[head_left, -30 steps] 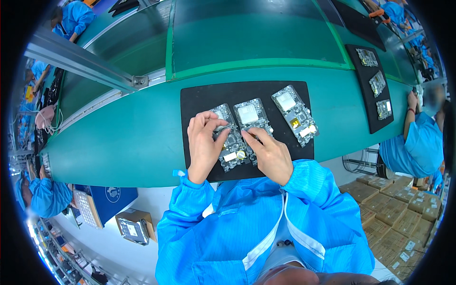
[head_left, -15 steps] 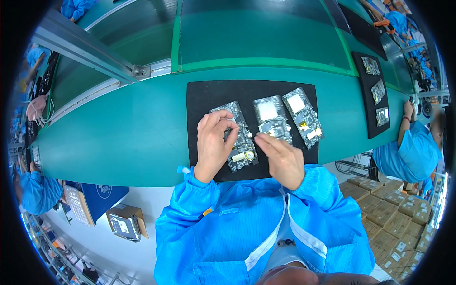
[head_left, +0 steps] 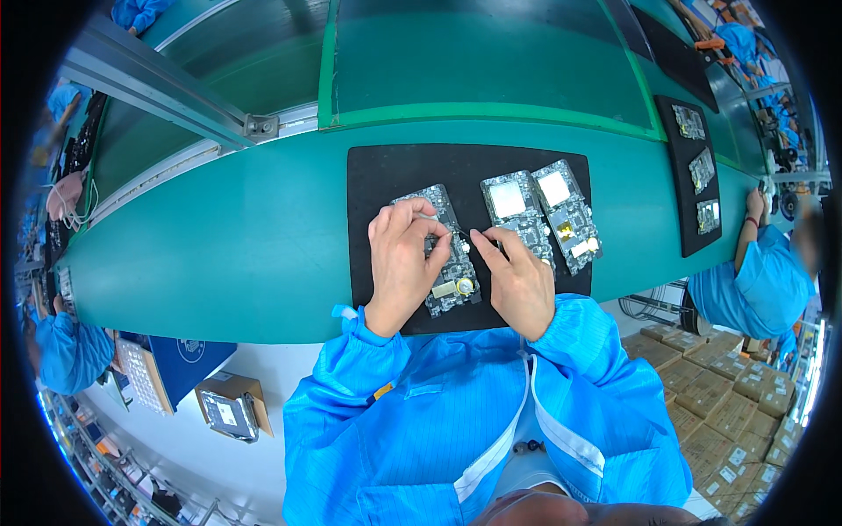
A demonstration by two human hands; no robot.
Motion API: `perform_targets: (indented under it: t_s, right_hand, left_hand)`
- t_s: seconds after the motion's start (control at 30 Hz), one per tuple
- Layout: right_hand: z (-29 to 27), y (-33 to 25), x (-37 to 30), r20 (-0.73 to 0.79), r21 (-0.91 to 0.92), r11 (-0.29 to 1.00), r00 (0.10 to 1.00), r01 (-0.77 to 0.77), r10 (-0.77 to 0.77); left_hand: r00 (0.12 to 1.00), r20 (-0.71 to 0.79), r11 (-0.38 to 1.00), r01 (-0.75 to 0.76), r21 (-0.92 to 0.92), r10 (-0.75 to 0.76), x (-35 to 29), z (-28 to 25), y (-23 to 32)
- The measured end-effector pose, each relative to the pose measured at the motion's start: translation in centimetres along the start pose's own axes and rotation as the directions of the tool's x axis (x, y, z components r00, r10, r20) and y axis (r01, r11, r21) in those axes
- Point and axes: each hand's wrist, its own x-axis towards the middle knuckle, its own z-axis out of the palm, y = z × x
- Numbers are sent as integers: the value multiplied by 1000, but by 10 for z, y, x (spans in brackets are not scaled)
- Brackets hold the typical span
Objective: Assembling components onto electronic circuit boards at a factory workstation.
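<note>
On a black mat (head_left: 377,167) lie three green-grey circuit boards. My left hand (head_left: 402,259) rests over the left board (head_left: 449,298), covering much of it. Its thumb and index finger pinch together at that board's right edge; whatever they hold is too small or hidden to name. Close by on the right, my right hand (head_left: 524,289) hovers over the mat, thumb and index finger apart and pointing at the same edge. Its fingers overlap the lower part of the middle board (head_left: 509,200), which has a silvery square. The right board (head_left: 570,215) leans beside it.
The mat sits on a green bench (head_left: 219,254), below a green-edged panel (head_left: 491,112). A metal post (head_left: 167,83) rises at left. Another black mat (head_left: 680,167) with boards lies right, near a blue-sleeved person (head_left: 759,280). Cartons (head_left: 710,394) are stacked behind.
The middle board, blurred before, now lies still and farther right, closer to the right board. My right hand has moved off it, its fingers spreading toward the left board. My left hand keeps its pinch.
</note>
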Motion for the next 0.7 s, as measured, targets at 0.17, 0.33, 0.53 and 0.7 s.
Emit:
perform_targets:
  t_s: [0.17,0.33,0.53,0.7]
  right_hand:
    - [0,0,1,-23,22,1000,1000,11,-10]
    - [2,1,1,-28,30,999,1000,13,-12]
    - [7,2,-3,-31,-35,996,996,83,-84]
    - [11,0,-7,60,-117,980,986,162,-156]
  left_hand:
    - [1000,-1,1000,8,2,-8,0,0,0]
    - [1000,7,1000,8,-1,-8,0,1,-1]
    - [1000,11,1000,9,13,-9,0,2,-2]
    - [1000,8,1000,16,13,-16,0,4,-1]
